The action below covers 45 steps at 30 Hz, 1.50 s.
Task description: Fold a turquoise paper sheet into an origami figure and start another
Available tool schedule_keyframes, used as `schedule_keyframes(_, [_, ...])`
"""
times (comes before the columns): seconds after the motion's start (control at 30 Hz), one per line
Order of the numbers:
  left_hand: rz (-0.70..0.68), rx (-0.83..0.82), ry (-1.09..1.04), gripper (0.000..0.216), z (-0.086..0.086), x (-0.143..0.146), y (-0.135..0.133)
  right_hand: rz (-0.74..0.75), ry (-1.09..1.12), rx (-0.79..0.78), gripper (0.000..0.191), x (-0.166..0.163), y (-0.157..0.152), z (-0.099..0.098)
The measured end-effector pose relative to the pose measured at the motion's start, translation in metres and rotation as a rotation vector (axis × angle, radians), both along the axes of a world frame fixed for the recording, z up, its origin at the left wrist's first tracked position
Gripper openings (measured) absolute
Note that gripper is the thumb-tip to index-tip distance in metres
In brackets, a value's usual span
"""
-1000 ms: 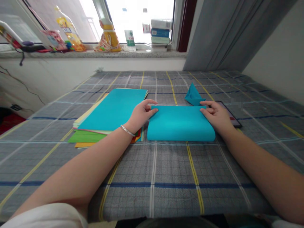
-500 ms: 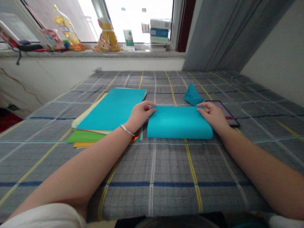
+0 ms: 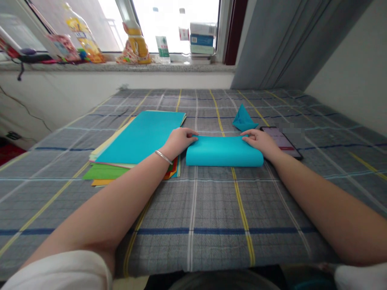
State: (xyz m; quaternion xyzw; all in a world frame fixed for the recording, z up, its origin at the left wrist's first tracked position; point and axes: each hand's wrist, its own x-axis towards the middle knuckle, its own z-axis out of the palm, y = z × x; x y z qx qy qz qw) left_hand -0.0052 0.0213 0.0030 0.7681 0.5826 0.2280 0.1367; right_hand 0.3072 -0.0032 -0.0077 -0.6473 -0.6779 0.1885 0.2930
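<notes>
A sheet of blue paper (image 3: 224, 152) lies on the table, bent over on itself with its near side still rounded. My left hand (image 3: 180, 141) pinches its far left corner between thumb and fingers; a silver bangle circles that wrist. At the far right corner, my right hand (image 3: 259, 141) grips the paper in the same way. Just behind the right hand stands a small folded blue paper boat (image 3: 243, 118). To the left is a stack of coloured paper (image 3: 140, 137) with a blue sheet on top, partly covered by my left forearm.
A phone (image 3: 282, 141) lies to the right of my right hand. Grey checked cloth (image 3: 217, 209) covers the table. Bottles, such as a yellow-labelled one (image 3: 81, 34), and stacked boxes (image 3: 202, 40) stand on the windowsill (image 3: 105, 68) behind.
The bent paper has become flatter and narrower from front to back. My right hand has moved slightly left; both hands keep their hold on the far corners.
</notes>
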Motion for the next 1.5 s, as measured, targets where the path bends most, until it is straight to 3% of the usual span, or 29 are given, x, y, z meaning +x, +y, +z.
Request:
schedule_keyframes(0.33, [-0.040,-0.094,0.213,0.024,0.010,0.009,0.015,0.087,-0.050,-0.150,0.023,0.004,0.027,0.004])
schedule_keyframes(0.7, [-0.012,0.019,0.378,0.024,-0.003,0.011,0.003,0.082,-0.128,-0.118,0.029,0.004,0.028,0.000])
schedule_keyframes(0.83, [0.004,0.198,0.474,0.026,-0.005,0.014,-0.005,0.065,-0.109,-0.113,0.029,0.003,0.025,-0.001])
schedule_keyframes(1.07, [-0.293,0.261,0.453,0.031,-0.010,0.013,-0.001,0.066,-0.102,-0.098,0.030,0.003,0.024,-0.001])
schedule_keyframes(1.2, [-0.359,0.253,0.458,0.033,-0.008,0.016,-0.003,0.074,-0.089,-0.095,0.031,0.004,0.024,-0.001])
schedule_keyframes(1.33, [-0.306,0.238,0.455,0.030,-0.009,0.022,-0.012,0.063,-0.073,-0.067,0.029,0.003,0.023,-0.002])
schedule_keyframes(1.5, [-0.078,0.217,0.349,0.038,-0.016,0.020,-0.011,0.057,-0.022,-0.014,0.029,0.005,0.020,-0.007])
